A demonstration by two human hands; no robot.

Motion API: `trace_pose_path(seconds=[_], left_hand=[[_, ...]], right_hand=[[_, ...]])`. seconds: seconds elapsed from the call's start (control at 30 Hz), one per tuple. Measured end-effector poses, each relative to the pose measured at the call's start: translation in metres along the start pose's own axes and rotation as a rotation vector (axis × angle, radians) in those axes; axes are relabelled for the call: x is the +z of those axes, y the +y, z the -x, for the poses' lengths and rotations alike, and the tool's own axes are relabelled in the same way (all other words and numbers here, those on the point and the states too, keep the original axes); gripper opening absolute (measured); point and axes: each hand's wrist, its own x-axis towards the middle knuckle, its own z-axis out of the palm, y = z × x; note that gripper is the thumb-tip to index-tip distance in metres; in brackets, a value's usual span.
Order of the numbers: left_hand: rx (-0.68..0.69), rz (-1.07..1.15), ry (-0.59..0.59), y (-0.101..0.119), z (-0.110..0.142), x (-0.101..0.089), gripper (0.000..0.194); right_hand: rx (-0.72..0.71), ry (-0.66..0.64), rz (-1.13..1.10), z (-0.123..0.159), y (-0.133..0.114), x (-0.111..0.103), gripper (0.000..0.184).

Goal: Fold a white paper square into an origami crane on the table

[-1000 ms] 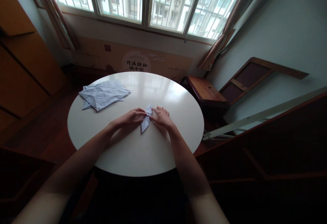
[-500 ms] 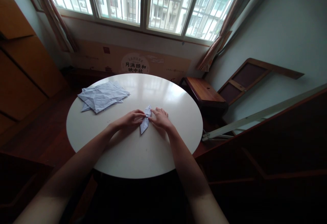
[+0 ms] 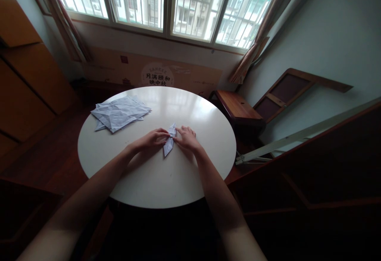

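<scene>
A narrow folded piece of white paper (image 3: 168,147), pointed at both ends, lies on the white oval table (image 3: 143,185) in front of me. My left hand (image 3: 155,137) grips its left edge near the middle, fingers pressed together. From the other side, my right hand (image 3: 186,136) holds the paper's right edge with thumb and fingertips, its other fingers resting towards the tabletop. Both thumbs come close together at the paper's middle. The fingertips cover part of the folds there.
Several creased sheets of paper (image 3: 120,112) are piled at the table's far left. A wooden stool-like seat (image 3: 238,105) stands beyond the right edge. Behind the table are a printed banner (image 3: 190,74) and a barred window (image 3: 137,2). Orange cabinets (image 3: 26,86) stand at the left.
</scene>
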Motion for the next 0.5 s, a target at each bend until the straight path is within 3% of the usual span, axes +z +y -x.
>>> trace_pose_path(seconds=[0.5], left_hand=[[-0.024, 0.008, -0.002, 0.0012, -0.0002, -0.0010, 0.036]], right_hand=[[-0.003, -0.002, -0.009, 0.0002, 0.0003, -0.0003, 0.064]])
